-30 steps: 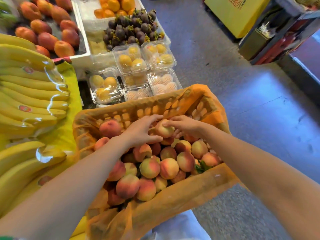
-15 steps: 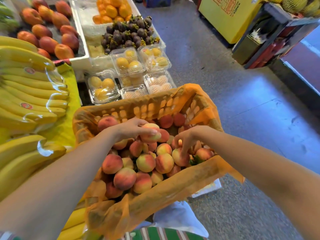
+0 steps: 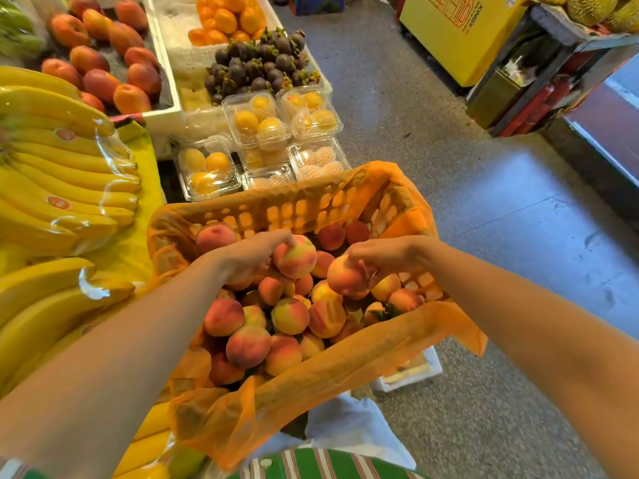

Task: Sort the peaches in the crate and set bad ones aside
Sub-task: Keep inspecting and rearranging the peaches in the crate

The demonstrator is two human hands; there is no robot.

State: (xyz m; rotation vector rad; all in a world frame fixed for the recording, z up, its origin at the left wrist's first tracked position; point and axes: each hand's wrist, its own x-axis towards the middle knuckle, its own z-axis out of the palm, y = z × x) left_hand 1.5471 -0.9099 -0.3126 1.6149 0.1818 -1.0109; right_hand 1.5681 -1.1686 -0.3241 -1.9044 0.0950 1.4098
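While both fruits are raised just above the heap, each is being held for inspection. The L hand (image 3: 249, 257) is curled round a yellow-blushed peach (image 3: 295, 257), gripped from the side, prob. so most of its skin is left bare to view. The R hand (image 3: 383, 254) is closed from above on a redder peach (image 3: 345, 278), which hangs under the fingertips, so its underside & flank can be checked w/o squeezing. The two fruits are held near each other over the middle of the crate (image 3: 294, 209), apparently so a drop would land back in the pile.

The rest of the peaches (image 3: 290, 316) are heaped loose inside, more toward the near side. An orange liner (image 3: 345, 368) is draped over the rim, likely to keep soft skins off the lattice walls. The crate is set beside the bananas (image 3: 62, 167), w/ clear fruit boxes (image 3: 256, 122) just beyond its far wall.

Step judged: mid-sort, two picked up, verdict not yet given. No bruising can be made out on either at this res. No place for rejects can be identified; a white foam box (image 3: 408, 375) sits under the crate's right corner, purpose unclear.
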